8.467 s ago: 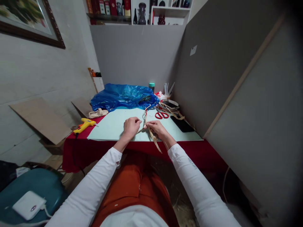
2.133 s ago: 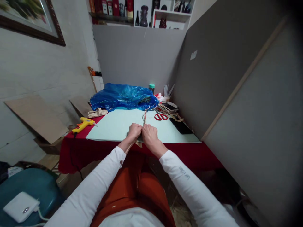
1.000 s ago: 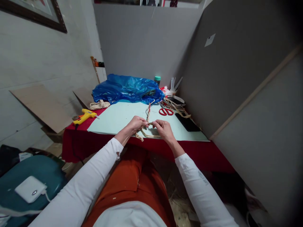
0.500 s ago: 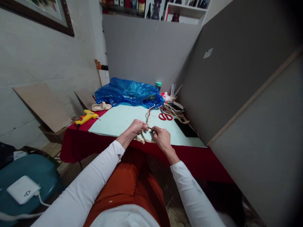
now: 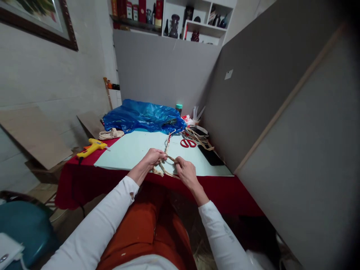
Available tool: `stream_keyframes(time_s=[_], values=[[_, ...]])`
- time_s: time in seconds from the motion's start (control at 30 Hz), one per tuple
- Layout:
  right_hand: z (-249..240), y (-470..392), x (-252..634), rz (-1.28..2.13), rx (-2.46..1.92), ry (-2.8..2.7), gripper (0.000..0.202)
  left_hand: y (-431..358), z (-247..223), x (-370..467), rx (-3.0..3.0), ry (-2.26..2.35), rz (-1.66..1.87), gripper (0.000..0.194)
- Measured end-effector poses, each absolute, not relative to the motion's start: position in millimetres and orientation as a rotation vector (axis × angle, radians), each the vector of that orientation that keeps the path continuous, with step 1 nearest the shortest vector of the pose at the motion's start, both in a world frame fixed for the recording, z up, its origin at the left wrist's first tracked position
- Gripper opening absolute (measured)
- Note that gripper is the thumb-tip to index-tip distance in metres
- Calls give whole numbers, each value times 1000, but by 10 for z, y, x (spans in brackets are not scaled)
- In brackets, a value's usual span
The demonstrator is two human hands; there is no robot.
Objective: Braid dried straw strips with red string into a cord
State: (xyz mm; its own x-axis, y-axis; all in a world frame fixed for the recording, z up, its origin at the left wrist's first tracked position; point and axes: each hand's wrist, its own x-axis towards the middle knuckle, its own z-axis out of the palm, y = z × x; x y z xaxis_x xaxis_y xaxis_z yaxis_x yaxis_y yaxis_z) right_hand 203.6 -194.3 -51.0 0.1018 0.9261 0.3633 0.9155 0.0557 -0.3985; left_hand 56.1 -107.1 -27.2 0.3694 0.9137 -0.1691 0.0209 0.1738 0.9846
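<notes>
Near the front edge of the pale board, my left hand pinches a tan braided cord. My right hand is closed on another part of the same cord, a little to the right. A short stretch of the cord spans the gap between the hands. Loose ends of it hang at the board's edge below my left hand, and a thin piece with red on it reaches away toward the blue plastic. Red-handled scissors lie just beyond my right hand.
A blue plastic bag covers the back of the table. On the red cloth at left lies a yellow glue gun, near a coiled braid. A black flat object rests at right, beside a grey panel.
The view has shifted, so the table scene sits further left. My hands have moved slightly apart, and more of the cord shows between them.
</notes>
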Motion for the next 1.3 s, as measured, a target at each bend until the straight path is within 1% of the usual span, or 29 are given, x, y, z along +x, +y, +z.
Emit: stream_keyframes(time_s=[0.2, 0.33, 0.5, 0.6, 0.67, 0.7, 0.73, 0.8, 0.83, 0.9, 1.1, 1.2, 1.3], values=[[-494, -1923, 2049, 62, -1742, -1773, 25, -1093, -239, 553, 1241, 988, 801, 8], [-402, -1900, 2265, 195, -1644, -1837, 24, -1067, -211, 502, 1190, 949, 784, 3], [-222, -2050, 2397, 303, -1581, -1923, 35, -1056, -205, 529, 1104, 908, 783, 10], [-108, -2059, 2478, 559, -1526, -1962, 40, -1034, -222, 532, 1074, 888, 776, 12], [-45, -1930, 2644, 706, -1551, -1882, 46, -1010, -240, 515, 1067, 879, 767, 13], [-20, -1830, 2765, 637, -1580, -1839, 48, -998, -249, 504, 1067, 874, 761, 14], [-2, -1718, 2904, 475, -1641, -1826, 45, -988, -256, 494, 1071, 867, 754, 14], [13, -1495, 3193, -30, -1939, -1831, 30, -971, -263, 478, 1083, 849, 737, 16], [8, -1400, 3321, -237, -2103, -1832, 26, -965, -263, 471, 1089, 840, 729, 16], [-22, -1263, 3505, -363, -2205, -1819, 24, -956, -256, 461, 1099, 825, 713, 16], [-127, -1142, 3608, -388, -2268, -1781, 22, -966, -204, 438, 1104, 798, 677, 16], [-89, -1119, 3539, -307, -2217, -1778, 21, -974, -194, 437, 1101, 803, 668, 15], [-43, -1124, 3273, -135, -2055, -1849, 24, -976, -219, 445, 1114, 806, 671, 11]])
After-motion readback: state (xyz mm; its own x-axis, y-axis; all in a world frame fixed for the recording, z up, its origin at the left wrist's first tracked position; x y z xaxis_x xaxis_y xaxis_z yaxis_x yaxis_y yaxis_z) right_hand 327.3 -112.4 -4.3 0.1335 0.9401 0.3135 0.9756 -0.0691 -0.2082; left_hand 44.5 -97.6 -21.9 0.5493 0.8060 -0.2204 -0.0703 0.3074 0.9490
